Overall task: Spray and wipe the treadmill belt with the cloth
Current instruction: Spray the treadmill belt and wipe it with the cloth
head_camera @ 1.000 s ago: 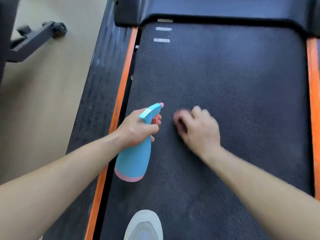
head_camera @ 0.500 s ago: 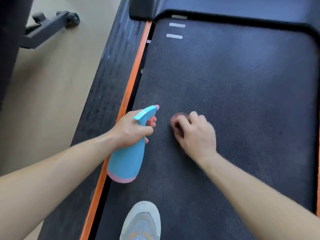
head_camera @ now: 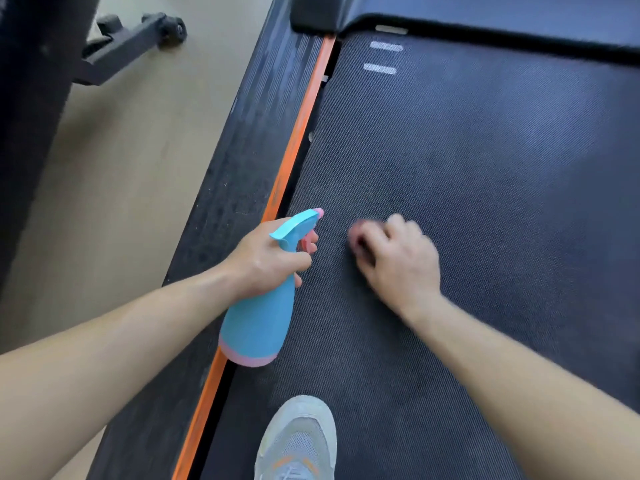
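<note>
One blurred cloth (head_camera: 357,233) under right hand (head_camera: 401,263)

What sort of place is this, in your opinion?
Probably a gym or home workout room: the person stands on a treadmill belt with an orange side strip, and the wheeled foot of another black machine rests on the beige floor.

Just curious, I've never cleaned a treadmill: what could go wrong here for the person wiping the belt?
The shoe stands on the treadmill belt, so any sprayed patch might make it slip. The cloth is bunched mostly under the right hand, so each pass covers little and spots may get missed. The left hand holds the spray bottle by the orange strip; mist could drift off the belt.
</note>
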Action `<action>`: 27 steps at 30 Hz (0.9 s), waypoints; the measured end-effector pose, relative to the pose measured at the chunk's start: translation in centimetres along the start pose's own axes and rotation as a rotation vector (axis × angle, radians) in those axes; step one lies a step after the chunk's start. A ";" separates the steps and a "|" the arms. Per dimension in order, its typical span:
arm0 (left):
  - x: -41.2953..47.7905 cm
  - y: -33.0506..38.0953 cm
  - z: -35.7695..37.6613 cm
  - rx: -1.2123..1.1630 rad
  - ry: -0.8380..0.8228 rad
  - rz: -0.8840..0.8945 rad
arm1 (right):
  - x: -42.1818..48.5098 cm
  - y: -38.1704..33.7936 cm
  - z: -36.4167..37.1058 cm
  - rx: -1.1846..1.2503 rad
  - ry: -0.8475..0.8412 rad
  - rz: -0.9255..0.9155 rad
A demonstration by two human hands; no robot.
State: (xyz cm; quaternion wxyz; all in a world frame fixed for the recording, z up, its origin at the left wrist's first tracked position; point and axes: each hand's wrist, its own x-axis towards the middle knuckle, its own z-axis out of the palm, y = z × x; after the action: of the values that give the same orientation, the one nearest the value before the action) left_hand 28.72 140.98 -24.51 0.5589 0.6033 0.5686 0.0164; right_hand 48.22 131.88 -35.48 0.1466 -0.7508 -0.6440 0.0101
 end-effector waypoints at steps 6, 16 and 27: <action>0.0 -0.4 0.0 -0.058 0.010 0.001 | 4.7 2.1 0.9 -0.071 0.018 -0.150; -0.1 -0.2 -1.1 -0.066 0.024 0.016 | -2.7 0.0 0.0 0.022 -0.070 -0.200; -1.2 -0.8 -1.7 -0.069 0.041 0.024 | 7.0 0.4 1.0 -0.033 0.061 0.138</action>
State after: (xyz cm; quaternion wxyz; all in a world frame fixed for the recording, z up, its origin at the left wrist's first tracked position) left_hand 26.70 141.05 -23.68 0.5674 0.5901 0.5717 0.0551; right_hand 49.61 138.77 -35.30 0.1527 -0.7957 -0.5859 -0.0132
